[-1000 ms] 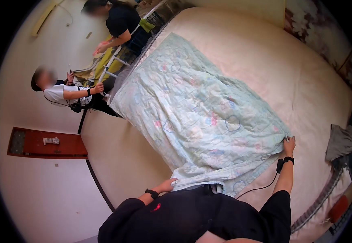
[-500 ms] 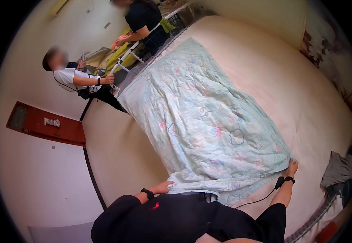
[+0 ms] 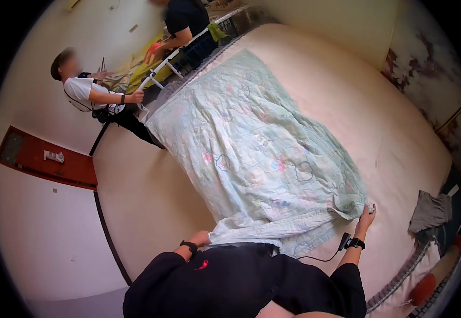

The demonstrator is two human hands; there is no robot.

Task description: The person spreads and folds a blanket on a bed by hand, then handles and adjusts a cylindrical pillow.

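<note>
A pale green quilt (image 3: 251,148) with pink and blue print lies spread over the bed, rumpled, its near end hanging by my body. My left hand (image 3: 202,238) is closed on the quilt's near left corner, close to my waist. At the quilt's right edge, my right hand (image 3: 367,216) pinches another corner, with the fabric sagging in folds beside it. Each wrist wears a black band, and a dark cable runs from the right one.
The bare cream mattress (image 3: 389,175) extends to the right. Grey cloth (image 3: 431,211) lies at its right side. Beyond the far edge, a person in white (image 3: 84,91) grips a white rail (image 3: 160,69); a person in dark clothes (image 3: 185,21) is near it. A red-brown door (image 3: 45,159) is at left.
My right hand has drawn slightly inward, and the quilt's right corner has folded and bunched beside it. My left hand keeps its hold. The whole view has shifted a little.
</note>
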